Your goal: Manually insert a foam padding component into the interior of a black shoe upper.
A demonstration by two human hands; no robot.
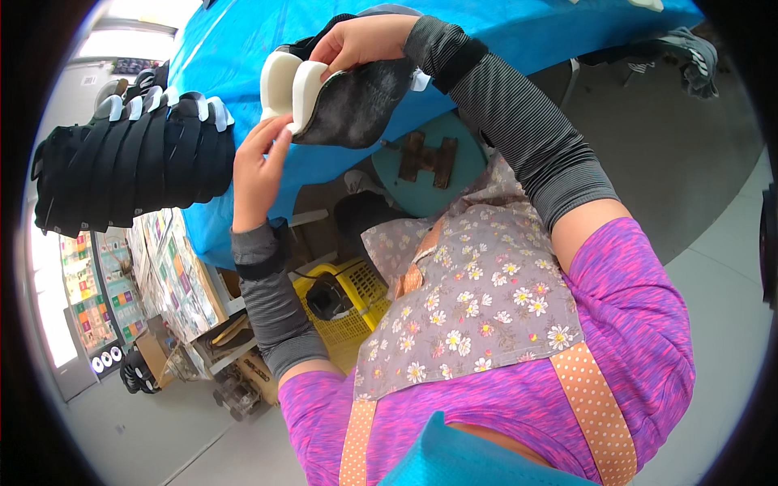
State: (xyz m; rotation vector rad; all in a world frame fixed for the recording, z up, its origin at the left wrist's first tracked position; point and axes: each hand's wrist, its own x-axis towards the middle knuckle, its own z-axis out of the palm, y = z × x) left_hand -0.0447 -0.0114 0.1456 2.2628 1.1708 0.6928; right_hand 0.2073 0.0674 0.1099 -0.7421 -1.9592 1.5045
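Observation:
Between my hands is a black shoe upper (pixel 356 105) with a dark, fuzzy-looking side and a thick cream-white padded edge (pixel 305 91). Beside that edge stands a second cream-white curved piece (pixel 277 83); I cannot tell whether the two are joined. My right hand (pixel 363 44) reaches over the top and pinches the upper near the white edge. Thumb and fingers of my left hand (pixel 261 166) close on the lower corner of the white edge. The upper is raised over the near side of the table with the blue cover (pixel 227 73).
A row of black shoe uppers (pixel 134 170) with white edges hangs at the table's left side. Below are a yellow plastic basket (pixel 344 324) holding a dark item and a round teal stool (pixel 429 174). Dark pieces (pixel 697 65) hang over the far right edge.

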